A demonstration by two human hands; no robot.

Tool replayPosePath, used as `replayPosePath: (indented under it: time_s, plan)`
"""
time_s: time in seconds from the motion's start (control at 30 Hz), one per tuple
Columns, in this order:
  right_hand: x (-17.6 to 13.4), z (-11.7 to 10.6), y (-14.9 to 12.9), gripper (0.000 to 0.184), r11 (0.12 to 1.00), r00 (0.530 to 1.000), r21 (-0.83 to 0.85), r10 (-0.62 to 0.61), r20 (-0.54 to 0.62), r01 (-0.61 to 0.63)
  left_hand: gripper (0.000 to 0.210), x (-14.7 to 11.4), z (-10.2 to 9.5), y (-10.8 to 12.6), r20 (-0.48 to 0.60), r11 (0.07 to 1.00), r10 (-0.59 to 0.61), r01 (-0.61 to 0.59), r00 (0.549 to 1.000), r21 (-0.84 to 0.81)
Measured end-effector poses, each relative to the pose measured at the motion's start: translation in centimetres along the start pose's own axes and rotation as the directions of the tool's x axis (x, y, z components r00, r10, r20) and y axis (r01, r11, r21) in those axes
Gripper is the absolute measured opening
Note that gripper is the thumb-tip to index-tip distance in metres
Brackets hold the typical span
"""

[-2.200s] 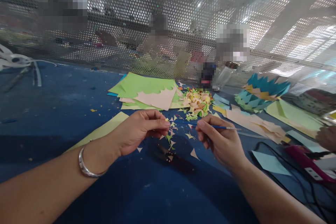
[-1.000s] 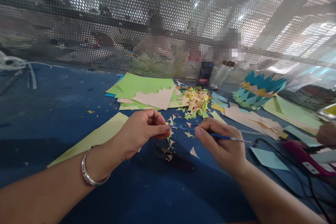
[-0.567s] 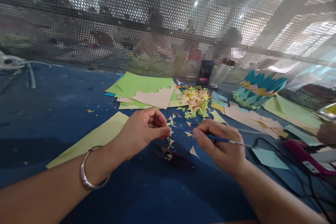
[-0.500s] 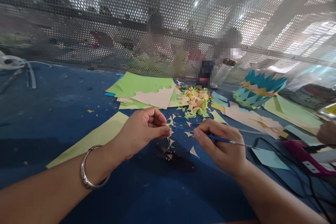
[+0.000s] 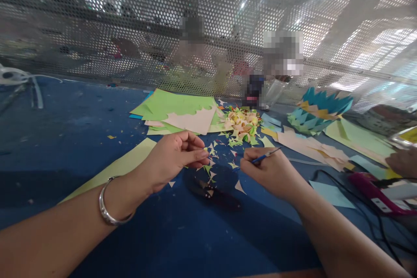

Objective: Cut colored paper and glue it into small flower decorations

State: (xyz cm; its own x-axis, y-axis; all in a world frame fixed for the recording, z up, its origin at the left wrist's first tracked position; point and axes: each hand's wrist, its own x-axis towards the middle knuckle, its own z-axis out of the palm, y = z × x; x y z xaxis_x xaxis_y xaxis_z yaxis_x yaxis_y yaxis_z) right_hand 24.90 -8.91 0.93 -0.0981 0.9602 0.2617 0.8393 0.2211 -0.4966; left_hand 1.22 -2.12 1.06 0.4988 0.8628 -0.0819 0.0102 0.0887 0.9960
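Observation:
My left hand (image 5: pixel 187 151), with a silver bangle on the wrist, is closed in a pinch above the scraps. A tiny yellow paper piece (image 5: pixel 206 150) shows at its fingertips, mostly hidden. To the right, my right hand (image 5: pixel 265 169) is wrapped round a slim blue-handled paintbrush (image 5: pixel 259 159). One end of the brush points up and right past the knuckles; the other end is largely covered by the fingers. Between and below both hands lie pointed paper scraps (image 5: pixel 240 187) on the blue table (image 5: pixel 156 243). Just beyond is a heap of small folded paper pieces (image 5: pixel 243 124).
Green paper sheets (image 5: pixel 182 104) are stacked behind my left hand. A folded-paper bowl (image 5: pixel 321 110) stands at the back right. A magenta power strip (image 5: pixel 365 189) with black cables and another person's hand (image 5: pixel 402 163) are at the right. A perforated metal screen (image 5: pixel 130 30) closes off the back.
My right hand has turned, swinging the brush's outer end up and its inner end away from my left fingertips. My left hand has rolled slightly, its fingers still pinched.

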Motion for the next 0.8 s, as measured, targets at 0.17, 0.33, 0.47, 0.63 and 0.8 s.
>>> replayPosePath:
  time_s: [0.17,0.33,0.47,0.63,0.8]
  plan:
    - [0.7,1.5,0.0,0.039,0.991,0.995,-0.110,0.086,0.045,-0.080,0.023,-0.2,0.5,0.0,0.020,0.999,-0.019,0.019,1.000,-0.034]
    - [0.9,1.9,-0.5,0.037,0.972,0.991,-0.218,0.111,0.079,-0.092,0.025,-0.3,0.5,-0.1,0.020,0.994,-0.061,0.063,0.998,-0.088]
    - [0.5,1.4,-0.9,0.032,0.945,0.981,-0.311,0.146,0.127,-0.100,0.025,-0.4,0.6,0.0,0.025,0.990,-0.084,0.086,0.996,-0.109]
    - [0.5,1.5,-1.0,0.036,0.933,0.971,-0.356,0.136,0.195,-0.059,0.022,-0.5,0.8,0.1,0.040,0.987,-0.096,0.101,0.995,-0.125]
    - [0.3,1.9,-1.1,0.029,0.997,0.996,-0.031,0.078,0.051,-0.077,0.022,-0.7,1.1,0.2,0.043,0.988,-0.102,0.106,0.994,-0.112]
